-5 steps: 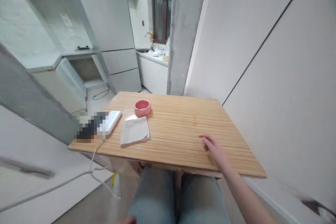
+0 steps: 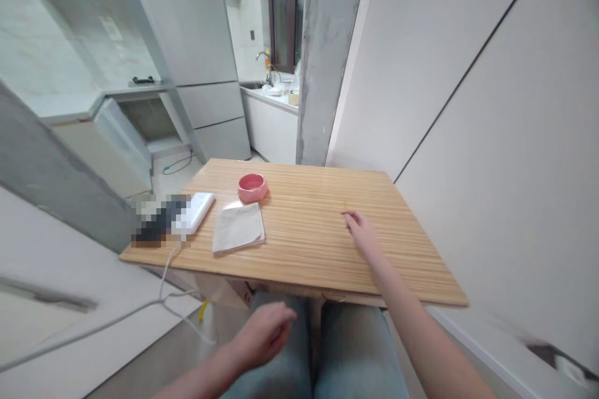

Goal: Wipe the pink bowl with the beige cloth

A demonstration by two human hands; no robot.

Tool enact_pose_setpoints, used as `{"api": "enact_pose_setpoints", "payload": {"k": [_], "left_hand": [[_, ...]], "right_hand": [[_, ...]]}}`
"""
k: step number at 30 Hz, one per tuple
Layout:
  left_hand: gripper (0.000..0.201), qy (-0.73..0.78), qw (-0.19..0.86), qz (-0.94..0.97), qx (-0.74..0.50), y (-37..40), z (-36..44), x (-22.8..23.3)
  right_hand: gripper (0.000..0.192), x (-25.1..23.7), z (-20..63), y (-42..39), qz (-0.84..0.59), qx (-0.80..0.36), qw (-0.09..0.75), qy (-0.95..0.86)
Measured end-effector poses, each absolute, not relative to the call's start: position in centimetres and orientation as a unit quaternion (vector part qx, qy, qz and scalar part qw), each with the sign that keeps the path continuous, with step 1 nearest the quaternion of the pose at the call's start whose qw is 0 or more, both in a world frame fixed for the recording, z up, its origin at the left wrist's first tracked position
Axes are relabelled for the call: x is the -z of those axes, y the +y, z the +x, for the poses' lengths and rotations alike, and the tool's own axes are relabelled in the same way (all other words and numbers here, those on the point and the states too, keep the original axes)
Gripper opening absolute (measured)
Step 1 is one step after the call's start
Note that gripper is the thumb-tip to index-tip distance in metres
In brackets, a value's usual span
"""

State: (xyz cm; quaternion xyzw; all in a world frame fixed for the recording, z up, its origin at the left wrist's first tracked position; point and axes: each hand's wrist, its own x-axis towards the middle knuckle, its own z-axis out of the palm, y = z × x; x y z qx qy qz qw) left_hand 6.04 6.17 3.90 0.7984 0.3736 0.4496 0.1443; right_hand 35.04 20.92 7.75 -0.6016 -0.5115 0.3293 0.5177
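Reaching across the table [image 2: 412, 262], the right hand [image 2: 362, 232] rests low over bare wood with its fingers loosely spread and its grip empty; the left hand [image 2: 264, 331] hangs below the table's near edge above the lap, its grip also slack and holding nothing. The folded cloth [image 2: 238, 227] lies well to the left of the right grip, with the pink bowl [image 2: 253, 187] just beyond the cloth's far corner and a white box [image 2: 196, 211] beside it. A sideways sweep toward the cloth could clip the bowl, and dragging the cloth might nudge the box or its cable [image 2: 165, 274] off the edge.
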Motion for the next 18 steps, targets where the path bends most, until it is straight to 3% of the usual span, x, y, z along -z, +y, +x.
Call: {"api": "enact_pose_setpoints", "payload": {"k": [6, 11, 18], "left_hand": [[0.022, 0.372, 0.156, 0.790, -0.463, 19.2, 9.7, -9.1], [0.021, 0.552, 0.095, 0.616, -0.553, 28.6, 6.2, -10.0], [0.055, 0.765, 0.129, 0.501, -0.384, 34.0, 2.0, -9.2]], "right_hand": [[0.033, -5.8, 34.6, 25.9, -0.635, -0.181, 0.481, -0.577], [0.031, -4.1, 36.3, 27.2, -0.638, -0.156, 0.515, -0.552], [0.030, -3.5, 37.3, 27.3, -0.639, -0.196, 0.567, -0.482]]}}
